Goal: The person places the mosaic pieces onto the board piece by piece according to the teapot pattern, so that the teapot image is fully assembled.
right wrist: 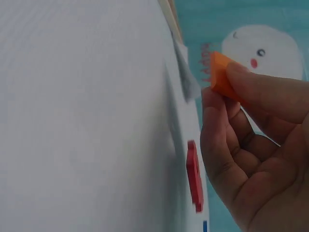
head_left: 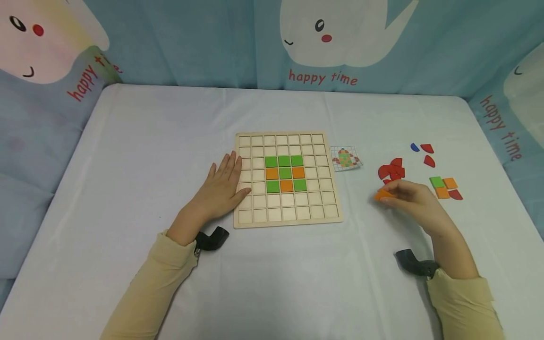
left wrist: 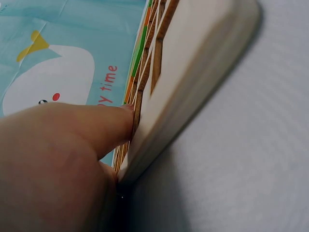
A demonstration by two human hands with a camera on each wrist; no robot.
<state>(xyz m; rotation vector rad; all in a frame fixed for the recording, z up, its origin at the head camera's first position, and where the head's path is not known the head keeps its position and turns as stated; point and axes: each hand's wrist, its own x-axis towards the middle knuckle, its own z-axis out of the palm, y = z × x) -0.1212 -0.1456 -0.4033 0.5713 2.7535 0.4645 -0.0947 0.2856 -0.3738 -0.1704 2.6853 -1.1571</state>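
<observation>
A wooden grid board (head_left: pixel 289 215) lies mid-table, with green tiles (head_left: pixel 284 161) and orange tiles (head_left: pixel 272 173) filling a three-by-three block of its cells. My left hand (head_left: pixel 216 189) rests along the board's left edge, fingers straight and thumb over the rim; the left wrist view shows the thumb (left wrist: pixel 111 123) on the grid. Off to the right of the board, my right hand (head_left: pixel 414 205) pinches an orange tile (head_left: pixel 383 194) between thumb and fingers. In the right wrist view this orange tile (right wrist: pixel 222 77) is held up above the white cloth.
A small printed pattern card (head_left: pixel 346 158) lies against the board's right edge. Red pieces (head_left: pixel 391 170) are piled beyond my right hand. Farther right lie a blue piece (head_left: pixel 414 147), loose red pieces (head_left: pixel 429 161), a green tile (head_left: pixel 436 182) and orange tiles (head_left: pixel 450 183).
</observation>
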